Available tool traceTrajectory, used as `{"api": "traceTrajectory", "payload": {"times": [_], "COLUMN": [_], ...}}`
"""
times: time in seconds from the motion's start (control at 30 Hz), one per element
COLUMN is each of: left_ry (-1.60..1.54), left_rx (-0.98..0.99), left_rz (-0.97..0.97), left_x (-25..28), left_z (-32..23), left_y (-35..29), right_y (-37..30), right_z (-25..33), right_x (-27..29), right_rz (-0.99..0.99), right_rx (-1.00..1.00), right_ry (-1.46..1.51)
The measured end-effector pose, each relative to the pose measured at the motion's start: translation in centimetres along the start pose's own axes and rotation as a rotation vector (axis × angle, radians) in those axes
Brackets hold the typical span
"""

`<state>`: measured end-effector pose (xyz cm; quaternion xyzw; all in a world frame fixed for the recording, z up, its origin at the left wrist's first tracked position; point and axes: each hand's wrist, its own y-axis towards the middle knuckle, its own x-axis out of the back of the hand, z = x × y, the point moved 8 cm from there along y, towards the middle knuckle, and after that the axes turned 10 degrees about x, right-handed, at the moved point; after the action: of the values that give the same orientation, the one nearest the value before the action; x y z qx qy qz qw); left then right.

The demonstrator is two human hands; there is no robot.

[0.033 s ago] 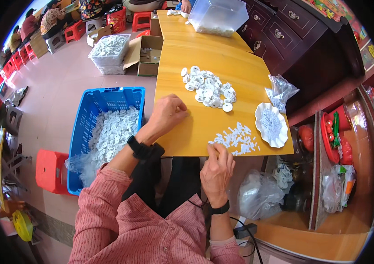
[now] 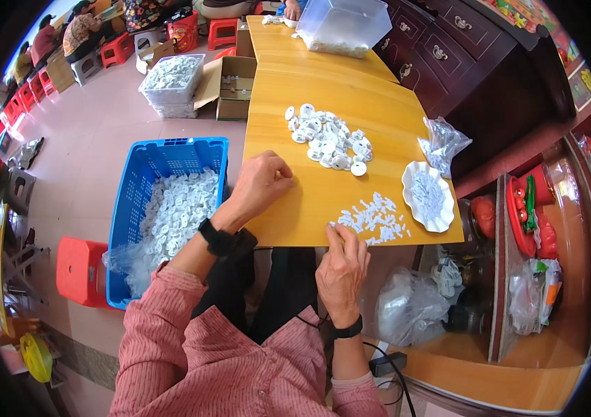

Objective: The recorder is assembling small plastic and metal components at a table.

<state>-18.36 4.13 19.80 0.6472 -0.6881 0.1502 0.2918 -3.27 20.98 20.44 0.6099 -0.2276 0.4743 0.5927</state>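
Note:
My left hand (image 2: 262, 184) rests over the left part of the yellow wooden table (image 2: 274, 104), fingers curled and pinched together; what they hold, if anything, is hidden. At the table's near edge my right hand (image 2: 342, 278) has its thumb and fingertips drawn together. A tiny white bit shows by those fingertips, too small to tell whether it is gripped. Just right of them lies a scatter of small white plastic pieces (image 2: 376, 219). Farther back sits a heap of round white plastic parts (image 2: 330, 139). A scalloped white plate (image 2: 410, 201) holds more small pale pieces.
Left of the table, a blue crate (image 2: 121, 208) holds many white parts, beside a red stool (image 2: 81, 271). A clear bag (image 2: 445, 142) stands behind the plate. At the back are a clear bin (image 2: 344, 24), a cardboard box (image 2: 233, 108) and dark drawers (image 2: 441, 52).

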Motion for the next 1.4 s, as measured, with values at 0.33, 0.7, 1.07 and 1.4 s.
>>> {"api": "traceTrajectory", "payload": {"times": [0.33,0.7,1.07,1.4], "left_ry": [-0.083,-0.717,-1.574,-1.611], "left_rx": [0.028,0.182,0.402,0.436], "left_rz": [-0.114,-0.162,0.274,0.335], "left_x": [1.2,-0.7,-4.3,-5.3], "left_z": [-0.5,0.6,0.6,0.1], "left_y": [-5.7,-10.7,-14.1,-16.4], "right_y": [-4.7,-2.9,-4.1,-2.1], "right_z": [-4.7,-3.9,-4.6,-1.9], "right_x": [0.7,1.5,1.6,-0.1], "right_rz": [-0.337,-0.1,-0.252,-0.062], "right_rx": [-0.296,-0.152,-0.173,0.011], "right_ry": [0.193,-0.113,0.005,-0.226]}}
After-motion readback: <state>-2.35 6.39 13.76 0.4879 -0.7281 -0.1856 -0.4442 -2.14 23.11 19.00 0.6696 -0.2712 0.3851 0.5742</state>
